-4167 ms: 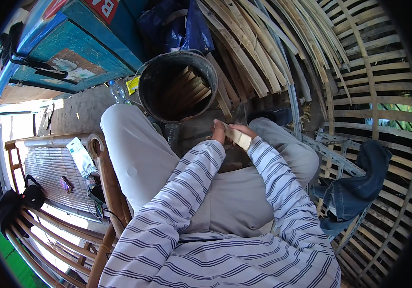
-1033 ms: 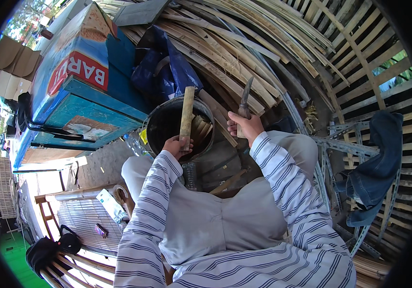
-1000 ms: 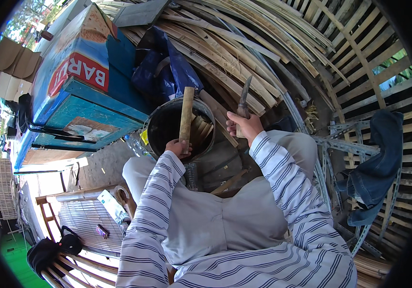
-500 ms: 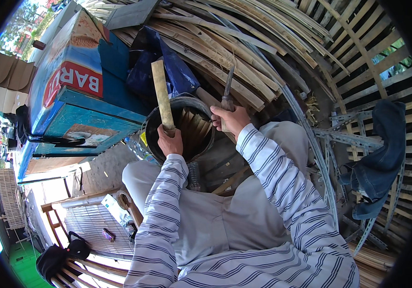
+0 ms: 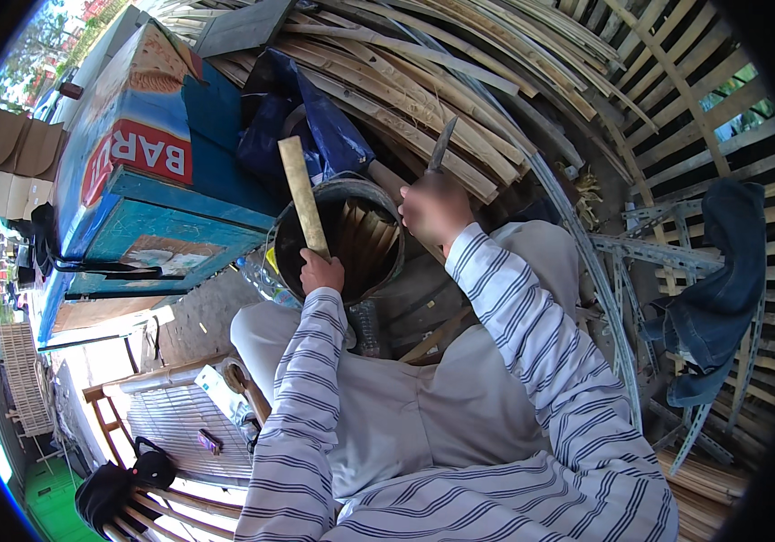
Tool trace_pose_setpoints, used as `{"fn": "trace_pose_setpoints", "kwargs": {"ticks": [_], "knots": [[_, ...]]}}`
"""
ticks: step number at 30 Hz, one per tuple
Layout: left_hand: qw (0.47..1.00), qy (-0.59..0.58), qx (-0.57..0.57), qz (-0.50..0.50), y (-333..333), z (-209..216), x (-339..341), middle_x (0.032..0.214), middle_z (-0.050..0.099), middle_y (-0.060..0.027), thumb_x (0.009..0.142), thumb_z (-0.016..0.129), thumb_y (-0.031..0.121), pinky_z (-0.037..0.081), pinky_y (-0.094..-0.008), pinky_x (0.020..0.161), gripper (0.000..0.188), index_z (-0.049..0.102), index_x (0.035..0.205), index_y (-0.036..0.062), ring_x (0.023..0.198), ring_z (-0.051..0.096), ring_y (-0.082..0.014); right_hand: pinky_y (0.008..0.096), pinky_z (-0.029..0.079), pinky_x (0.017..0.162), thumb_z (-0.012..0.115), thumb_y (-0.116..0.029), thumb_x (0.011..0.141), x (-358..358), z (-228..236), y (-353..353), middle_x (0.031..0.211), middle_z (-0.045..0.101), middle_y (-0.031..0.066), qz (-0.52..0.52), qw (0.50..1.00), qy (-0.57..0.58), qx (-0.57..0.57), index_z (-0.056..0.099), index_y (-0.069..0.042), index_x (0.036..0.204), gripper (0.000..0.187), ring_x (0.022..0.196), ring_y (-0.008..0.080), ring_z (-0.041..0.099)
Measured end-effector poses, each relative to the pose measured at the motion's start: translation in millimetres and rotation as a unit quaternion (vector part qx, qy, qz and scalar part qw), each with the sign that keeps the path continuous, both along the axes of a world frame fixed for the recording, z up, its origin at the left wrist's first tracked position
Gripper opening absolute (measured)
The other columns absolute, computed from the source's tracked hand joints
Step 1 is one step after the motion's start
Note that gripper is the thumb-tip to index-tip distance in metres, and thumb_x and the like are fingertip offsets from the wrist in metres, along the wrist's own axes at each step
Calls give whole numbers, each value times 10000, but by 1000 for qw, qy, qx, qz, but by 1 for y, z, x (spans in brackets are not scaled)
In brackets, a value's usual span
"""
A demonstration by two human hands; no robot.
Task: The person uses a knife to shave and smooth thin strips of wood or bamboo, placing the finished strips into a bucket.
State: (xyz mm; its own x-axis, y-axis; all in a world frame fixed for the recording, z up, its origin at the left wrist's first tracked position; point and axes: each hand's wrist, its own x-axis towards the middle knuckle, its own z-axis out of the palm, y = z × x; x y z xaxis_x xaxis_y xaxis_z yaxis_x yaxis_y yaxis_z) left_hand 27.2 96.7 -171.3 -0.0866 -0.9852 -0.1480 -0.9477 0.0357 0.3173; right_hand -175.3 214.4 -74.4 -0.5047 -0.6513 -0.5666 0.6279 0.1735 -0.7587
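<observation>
My left hand (image 5: 322, 273) is closed round the lower end of a flat bamboo strip (image 5: 303, 194), which stands up and leans slightly left. In my right hand (image 5: 441, 217), partly blurred, is a knife (image 5: 443, 144) with its blade pointing up and away from me. Strip and knife are apart. Between my knees stands a dark bucket (image 5: 290, 257) with several bamboo pieces (image 5: 369, 237) inside it. The left hand is over the bucket's near left rim, and the right hand is beside its right rim.
A blue box-like stand (image 5: 166, 221) is at the left. Long bamboo slats (image 5: 405, 99) lie piled ahead, beside a blue tarp (image 5: 331, 135). Metal angle bars (image 5: 577, 235) and hanging jeans (image 5: 717, 280) are at my right. A slatted bench (image 5: 179, 420) stands at lower left.
The bamboo strip's top has moved slightly left and down, with my left hand shifting a little. The knife's blade has tipped to the right as my right hand turned.
</observation>
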Motion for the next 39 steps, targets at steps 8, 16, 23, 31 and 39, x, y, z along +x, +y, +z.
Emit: {"fn": "trace_pose_setpoints", "kwargs": {"ticks": [8,16,23,31,39], "knots": [[998,63,-22,9,7,20,-11,926,647,-264,726,642,239,490,-516,819,403,509,1043,28,896,631,-414,257,510,552,738,-243,781,-3,-5,0,767,678,77,-12,999,-44,7,638,-22,882,262,619,143,635],[992,-83,84,-35,4,-6,7,1009,638,-246,767,627,242,486,-494,855,399,508,1081,27,976,618,-406,270,505,542,735,-210,780,-1,-4,-3,771,675,99,-25,997,-68,-20,628,-7,871,247,624,169,636],[999,19,35,-9,10,9,-8,1012,638,-255,770,636,236,488,-504,852,385,509,1075,39,966,618,-419,286,516,524,734,-170,772,-1,-5,-2,751,661,124,-34,997,-72,-11,622,39,846,249,601,192,636],[992,-62,104,-21,13,-2,-2,991,647,-231,779,626,223,488,-491,858,360,497,1062,42,970,620,-407,287,513,501,735,-151,771,6,-6,-7,738,655,124,-30,996,-78,-24,624,44,847,237,587,190,632],[821,421,383,46,0,62,-1,1014,626,-160,859,563,129,555,-426,789,378,477,1222,67,883,661,-297,274,424,414,748,-210,785,10,6,-10,613,561,47,45,997,65,13,632,18,866,269,455,134,514]]}}
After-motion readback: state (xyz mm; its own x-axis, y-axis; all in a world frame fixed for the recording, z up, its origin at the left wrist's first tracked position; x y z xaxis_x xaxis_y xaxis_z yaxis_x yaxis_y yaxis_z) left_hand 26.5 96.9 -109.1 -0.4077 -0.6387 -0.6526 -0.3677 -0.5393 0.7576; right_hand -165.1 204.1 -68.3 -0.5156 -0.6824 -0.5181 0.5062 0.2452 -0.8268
